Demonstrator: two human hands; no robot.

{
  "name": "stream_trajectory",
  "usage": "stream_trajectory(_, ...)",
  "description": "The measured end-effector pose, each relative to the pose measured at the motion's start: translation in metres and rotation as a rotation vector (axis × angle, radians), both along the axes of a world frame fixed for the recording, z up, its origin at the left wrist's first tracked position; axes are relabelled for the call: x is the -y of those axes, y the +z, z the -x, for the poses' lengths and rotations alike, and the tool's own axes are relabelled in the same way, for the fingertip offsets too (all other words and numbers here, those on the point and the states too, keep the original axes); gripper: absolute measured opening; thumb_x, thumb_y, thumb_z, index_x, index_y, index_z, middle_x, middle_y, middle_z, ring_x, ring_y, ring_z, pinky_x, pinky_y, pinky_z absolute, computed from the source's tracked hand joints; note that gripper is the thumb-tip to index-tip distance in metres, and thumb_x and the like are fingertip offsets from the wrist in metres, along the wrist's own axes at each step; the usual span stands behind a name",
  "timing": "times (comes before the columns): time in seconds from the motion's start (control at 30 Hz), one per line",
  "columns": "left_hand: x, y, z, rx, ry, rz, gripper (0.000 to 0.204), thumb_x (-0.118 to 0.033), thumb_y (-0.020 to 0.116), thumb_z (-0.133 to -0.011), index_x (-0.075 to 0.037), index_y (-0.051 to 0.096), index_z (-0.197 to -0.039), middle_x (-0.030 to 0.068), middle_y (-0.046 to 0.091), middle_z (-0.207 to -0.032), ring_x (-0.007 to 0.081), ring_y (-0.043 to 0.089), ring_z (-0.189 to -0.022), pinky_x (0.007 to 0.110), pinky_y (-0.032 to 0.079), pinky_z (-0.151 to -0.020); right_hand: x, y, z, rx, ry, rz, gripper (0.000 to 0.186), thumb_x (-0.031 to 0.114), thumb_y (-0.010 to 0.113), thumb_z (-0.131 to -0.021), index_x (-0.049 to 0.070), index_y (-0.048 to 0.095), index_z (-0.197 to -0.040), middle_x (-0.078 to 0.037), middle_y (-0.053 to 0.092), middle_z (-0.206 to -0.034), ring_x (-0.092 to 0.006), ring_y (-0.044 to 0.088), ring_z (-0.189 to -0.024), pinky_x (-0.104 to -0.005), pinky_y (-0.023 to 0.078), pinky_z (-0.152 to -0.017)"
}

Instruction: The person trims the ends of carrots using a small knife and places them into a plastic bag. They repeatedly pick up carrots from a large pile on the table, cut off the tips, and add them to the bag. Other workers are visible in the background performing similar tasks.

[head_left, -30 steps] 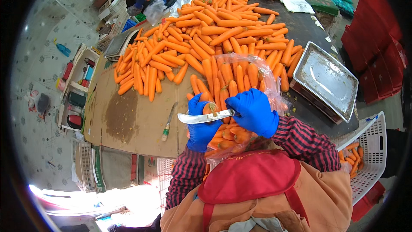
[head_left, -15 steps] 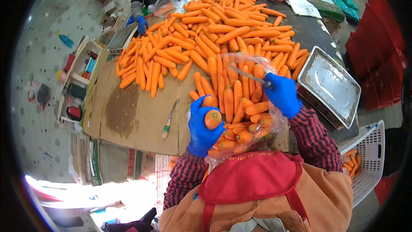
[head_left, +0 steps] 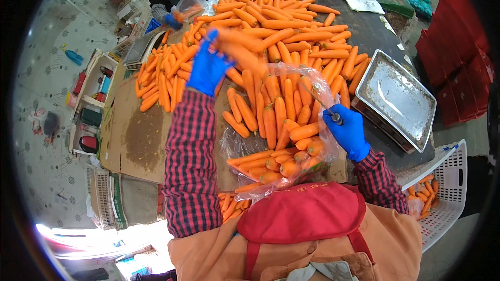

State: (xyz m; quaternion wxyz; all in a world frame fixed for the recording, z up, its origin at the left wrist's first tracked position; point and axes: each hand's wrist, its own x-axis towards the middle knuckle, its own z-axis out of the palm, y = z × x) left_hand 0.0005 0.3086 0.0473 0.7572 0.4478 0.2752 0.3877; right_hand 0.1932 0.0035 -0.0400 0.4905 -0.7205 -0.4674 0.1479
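My left hand [head_left: 205,70], in a blue glove, is stretched out over the carrot pile [head_left: 307,36]. Its fingers close round two motion-blurred carrots [head_left: 240,47]; the exact grip is smeared. In my blue-gloved right hand [head_left: 346,131] is a knife [head_left: 327,108] with a dark handle, its thin blade slanting up and left over the carrots. A clear plastic bag [head_left: 329,145] lies spread below, next to my right hand, with several carrots [head_left: 271,165] in and on it.
Right of the pile stands a metal-topped scale [head_left: 398,99]. A white basket [head_left: 448,192] with carrots is at lower right. Cardboard [head_left: 125,151] covers the table's left part. Across the table, a co-worker's gloved hand [head_left: 172,21] is beside a plastic bag.
My left hand has moved away from me and left, carrying carrots from the bag area to over the pile. My right hand with the knife has shifted slightly nearer me.
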Motion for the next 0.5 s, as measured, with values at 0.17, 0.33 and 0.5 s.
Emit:
stream_trajectory(0.17,0.025,0.011,0.004,-0.303,0.209,-0.335,0.067,-0.032,0.066,-0.085,-0.012,0.034,-0.141,0.0077,0.043,-0.134,0.0247,0.051,-0.111,0.037,0.047,-0.084,0.001,-0.003,0.006,-0.039,0.005,-0.083,0.009,0.01,0.069,-0.079,0.005,0.064,-0.084,-0.011,0.054,-0.059,-0.0173,0.053,-0.05,-0.0298,0.042,-0.05)
stream_trajectory(0.33,-0.003,-0.153,0.085,-0.986,0.192,-0.29,0.055,-0.033,0.069,-0.079,0.003,0.053,-0.119,0.018,0.059,-0.112,0.0254,0.055,-0.107,0.035,0.046,-0.087,-0.009,-0.015,0.016,-0.105,0.088,-0.075,0.007,0.01,0.068,-0.079,0.005,0.064,-0.084,-0.012,0.055,-0.06,-0.0175,0.056,-0.052,-0.03,0.043,-0.051)
stream_trajectory(0.5,-0.004,-0.232,0.089,-1.635,0.09,-0.507,0.06,-0.055,0.062,-0.08,0.005,0.065,-0.085,0.0185,0.066,-0.083,0.0251,0.063,-0.074,0.04,0.049,-0.066,-0.015,-0.02,0.025,-0.055,0.134,0.02,0.009,0.011,0.068,-0.079,0.005,0.064,-0.085,-0.011,0.058,-0.064,-0.0175,0.058,-0.058,-0.0303,0.045,-0.055)
